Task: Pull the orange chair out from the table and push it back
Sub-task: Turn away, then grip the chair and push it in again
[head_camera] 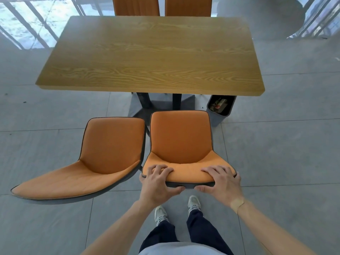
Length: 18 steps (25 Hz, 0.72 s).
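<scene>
An orange chair [181,137] with dark trim stands clear of the wooden table [147,52], its seat front just short of the table's near edge. Both hands grip the top of its backrest. My left hand [158,183] wraps the backrest's left end, fingers over the front and thumb behind. My right hand [220,183] holds the right end the same way. I stand directly behind the chair, feet on the grey tiles.
A second orange chair [103,155] stands close on the left, also out from the table. A grey waste bin [219,109] sits under the table's right corner. Two more orange chairs [136,6] stand at the far side. Grey tiled floor surrounds everything.
</scene>
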Tool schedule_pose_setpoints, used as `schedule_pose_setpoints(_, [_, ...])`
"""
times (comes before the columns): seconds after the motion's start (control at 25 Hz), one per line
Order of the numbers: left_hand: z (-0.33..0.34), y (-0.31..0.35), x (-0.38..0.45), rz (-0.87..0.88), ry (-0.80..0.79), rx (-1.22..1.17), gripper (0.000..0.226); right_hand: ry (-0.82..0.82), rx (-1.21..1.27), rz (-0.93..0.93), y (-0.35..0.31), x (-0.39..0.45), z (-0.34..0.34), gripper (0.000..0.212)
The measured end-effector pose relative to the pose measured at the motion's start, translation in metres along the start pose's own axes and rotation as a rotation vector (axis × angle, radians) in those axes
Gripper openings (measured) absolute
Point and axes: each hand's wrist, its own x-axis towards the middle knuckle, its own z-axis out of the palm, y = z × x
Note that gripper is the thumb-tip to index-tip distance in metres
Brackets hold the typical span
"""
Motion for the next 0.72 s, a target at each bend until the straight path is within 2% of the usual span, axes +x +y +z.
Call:
schedule_pose_setpoints(0.24, [-0.016,-0.004,0.033,0.021,0.034,0.004,0.078,-0.014,0.035,-0.005,-0.004,0.033,-0.015,0.101])
schedule_pose_setpoints(0.72, [-0.037,-0.007,0.082,0.029,0.007,0.011,0.078,0.011,0.05,-0.018,-0.007,0.08,-0.034,0.1])
